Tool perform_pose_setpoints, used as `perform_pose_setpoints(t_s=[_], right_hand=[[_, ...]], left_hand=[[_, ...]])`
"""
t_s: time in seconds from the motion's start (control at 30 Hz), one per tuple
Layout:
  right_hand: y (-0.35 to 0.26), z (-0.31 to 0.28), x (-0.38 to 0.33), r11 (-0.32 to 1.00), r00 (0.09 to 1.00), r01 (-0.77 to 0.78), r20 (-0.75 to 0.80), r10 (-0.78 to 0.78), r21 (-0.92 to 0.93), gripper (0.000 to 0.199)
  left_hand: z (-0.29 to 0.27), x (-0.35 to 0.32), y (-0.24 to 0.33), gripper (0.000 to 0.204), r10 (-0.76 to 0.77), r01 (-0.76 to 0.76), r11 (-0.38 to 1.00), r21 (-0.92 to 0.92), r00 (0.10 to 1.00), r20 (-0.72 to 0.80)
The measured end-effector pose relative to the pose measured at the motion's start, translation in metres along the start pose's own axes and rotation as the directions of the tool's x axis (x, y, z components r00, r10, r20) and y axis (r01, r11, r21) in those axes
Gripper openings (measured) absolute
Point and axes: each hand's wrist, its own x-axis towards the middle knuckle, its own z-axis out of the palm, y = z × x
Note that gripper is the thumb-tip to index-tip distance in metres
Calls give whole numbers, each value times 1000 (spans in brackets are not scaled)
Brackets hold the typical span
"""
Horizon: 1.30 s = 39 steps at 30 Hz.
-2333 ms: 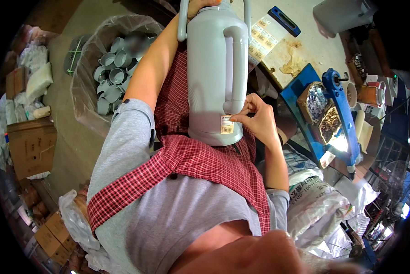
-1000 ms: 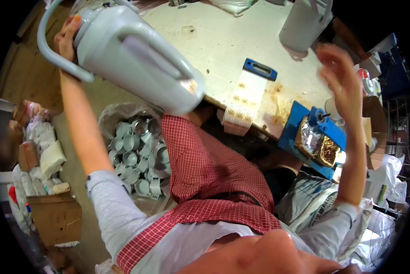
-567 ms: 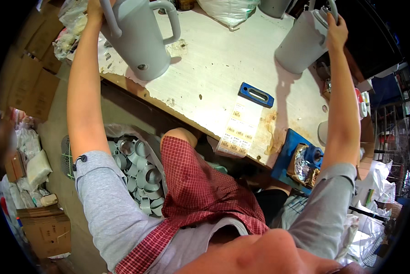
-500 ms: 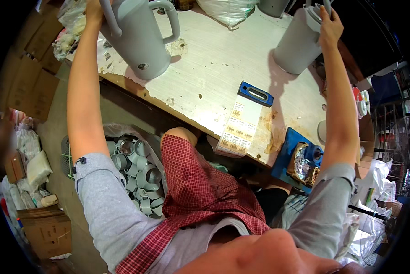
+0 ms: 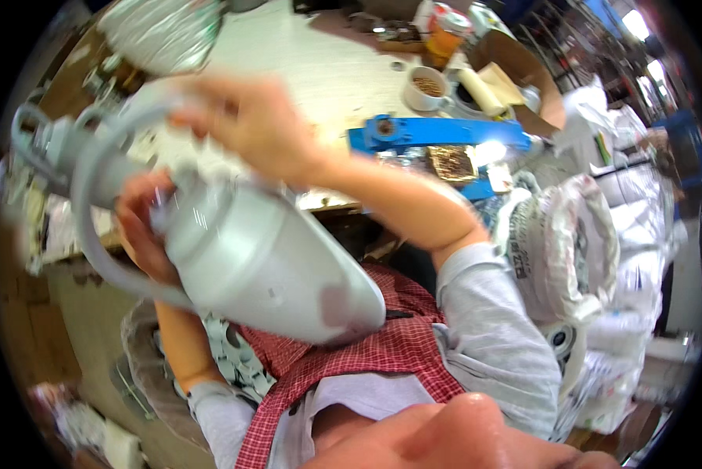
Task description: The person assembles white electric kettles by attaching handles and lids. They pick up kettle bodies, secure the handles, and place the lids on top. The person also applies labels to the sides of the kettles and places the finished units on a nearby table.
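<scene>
A light grey lidded jug (image 5: 276, 258) lies tilted across my lap, its base against my red checked apron (image 5: 366, 344). My left hand (image 5: 144, 223) is closed around its lid end, partly behind the loop handle. That big grey loop handle (image 5: 85, 195) swings out to the left of the jug. Near its upper end my right hand (image 5: 249, 125), smeared by motion, has its fingers curled on the loop. A second grey jug (image 5: 105, 168) stands on the bench behind my left hand, partly hidden by the loop.
On the white bench (image 5: 288, 47) are a blue metal tool (image 5: 452, 133), a foil-lined box (image 5: 451, 162), a cup of brown bits (image 5: 425, 87) and an orange jar (image 5: 444, 37). A plastic bag (image 5: 167, 31) sits far left. White sacks (image 5: 569, 242) stand at right, grey parts (image 5: 237, 352) beside my lap.
My view has turned to the right. The jug formerly upright at the right is now tilted over my lap. My left hand has left the other jug and come to this one's lid.
</scene>
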Motion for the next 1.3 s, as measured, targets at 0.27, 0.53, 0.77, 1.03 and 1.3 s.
perform_pose_setpoints(t_s=[0.27, 0.53, 0.77, 1.03, 1.3], right_hand=[[38, -156, -194, 807, 921, -383, -116, 372, -449, 24], [115, -306, -238, 395, 901, -396, -266, 343, -829, 15], [152, -320, -240, 451, 919, -302, -130, 373, -840, 19], [142, -316, -241, 259, 958, -178, -107, 266, -949, 19], [63, -265, -230, 663, 894, -446, -323, 310, -601, 15]], left_hand=[[-3, -46, -20, 37, -486, 310, 749, 585, 858, 167], [55, -26, -30, 34, -516, 158, 592, 790, 828, 221], [65, -1, -8, 42, -709, 244, 551, 798, 640, 294], [61, 10, -13, 46, -709, 197, 658, 727, 487, 510], [18, -2, -1, 46, -712, 293, 635, 715, 580, 395]])
